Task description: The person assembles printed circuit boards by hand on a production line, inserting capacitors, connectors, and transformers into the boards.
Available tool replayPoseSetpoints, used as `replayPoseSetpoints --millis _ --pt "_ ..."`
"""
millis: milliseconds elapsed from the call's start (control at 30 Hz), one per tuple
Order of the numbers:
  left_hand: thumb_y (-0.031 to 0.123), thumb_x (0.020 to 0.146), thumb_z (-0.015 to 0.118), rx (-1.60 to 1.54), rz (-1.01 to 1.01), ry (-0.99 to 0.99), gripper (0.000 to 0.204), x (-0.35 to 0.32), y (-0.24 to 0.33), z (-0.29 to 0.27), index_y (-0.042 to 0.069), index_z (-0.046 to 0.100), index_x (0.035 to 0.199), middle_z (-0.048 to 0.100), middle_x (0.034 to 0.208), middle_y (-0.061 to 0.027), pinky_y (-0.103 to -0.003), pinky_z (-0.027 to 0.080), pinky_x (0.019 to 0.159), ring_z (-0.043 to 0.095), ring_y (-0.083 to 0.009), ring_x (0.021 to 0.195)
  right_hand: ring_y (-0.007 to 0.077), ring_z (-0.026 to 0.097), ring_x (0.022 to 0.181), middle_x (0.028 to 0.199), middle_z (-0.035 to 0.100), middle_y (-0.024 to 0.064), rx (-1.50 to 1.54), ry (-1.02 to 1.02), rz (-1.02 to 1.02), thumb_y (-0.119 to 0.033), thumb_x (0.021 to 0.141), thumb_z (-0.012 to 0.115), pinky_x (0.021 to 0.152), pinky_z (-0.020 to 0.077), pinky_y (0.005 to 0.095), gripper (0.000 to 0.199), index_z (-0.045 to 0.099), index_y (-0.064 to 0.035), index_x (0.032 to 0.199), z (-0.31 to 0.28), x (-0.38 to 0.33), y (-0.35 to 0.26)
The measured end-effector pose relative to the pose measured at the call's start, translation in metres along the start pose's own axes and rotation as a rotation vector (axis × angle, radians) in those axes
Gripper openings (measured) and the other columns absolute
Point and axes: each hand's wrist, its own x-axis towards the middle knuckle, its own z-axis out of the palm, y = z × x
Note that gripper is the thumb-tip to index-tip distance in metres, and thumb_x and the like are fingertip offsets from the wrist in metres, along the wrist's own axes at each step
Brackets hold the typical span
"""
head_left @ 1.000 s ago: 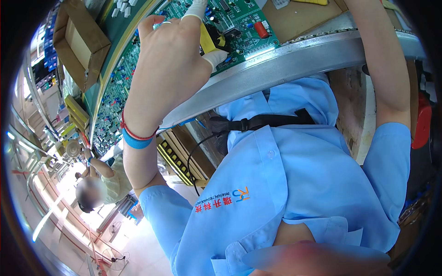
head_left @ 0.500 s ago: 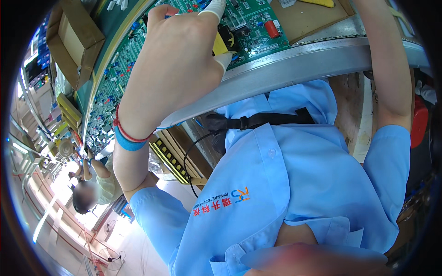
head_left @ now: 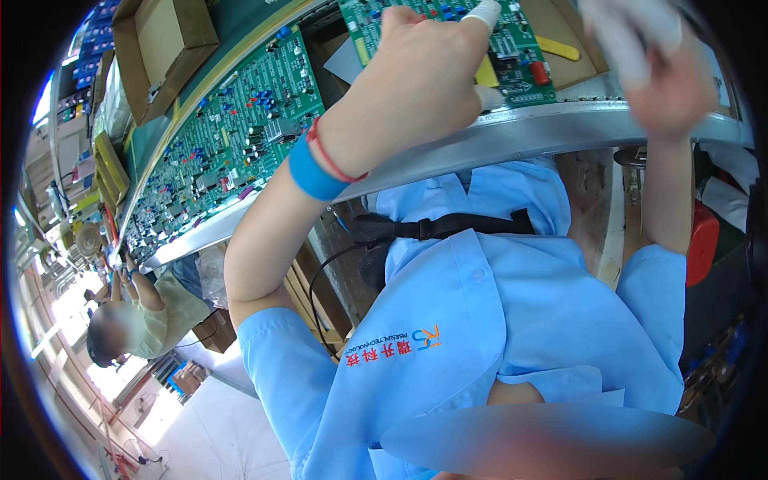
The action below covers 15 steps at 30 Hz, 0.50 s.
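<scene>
Edging the workshop bench, a rail fronts a board the left hand grips; right hand's hold unclear.

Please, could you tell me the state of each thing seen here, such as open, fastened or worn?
Left hand: over the rightmost board, grip unclear.
Right hand: blurred, apart from that board, grip unclear.
Rightmost board: face up, partly covered by the left hand.
Box: open.
Buckle: fastened.
Blue wristband: worn.

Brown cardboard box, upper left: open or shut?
Open: the cardboard box shows its pale inside between its sides, with no lid across the part in view.
</scene>
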Motion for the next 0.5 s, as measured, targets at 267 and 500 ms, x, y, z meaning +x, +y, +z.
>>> replayPoseSetpoints --millis 267,500 --pt "0.015 0.088 0.055 -0.235 0.243 0.068 0.05 0.045 0.016 0.013 -0.019 0.043 0.122 0.064 0.08 -0.0254 -0.046 0.041 0.08 0.063 -0.0401 0.081 0.0196 0.065 0.065 0.109 0.065 0.01 -0.058 -0.424 -0.131 -0.018 0.074 0.063 0.051 0.0523 0.0309 0.032 0.068 -0.0042 0.102 0.071 -0.063 -0.068" --pt "0.017 0.09 0.059 -0.166 0.112 0.203 0.044 0.02 0.028 -0.027 -0.014 0.051 0.121 0.066 0.086 -0.0214 -0.041 0.041 0.083 0.061 -0.0337 0.083 0.0174 0.066 0.065 0.108 0.063 0.0106 -0.469 -0.769 0.135 -0.016 0.075 0.062 0.047 0.0496 0.0305 0.032 0.062 -0.0019 0.104 0.081 -0.047 -0.084"
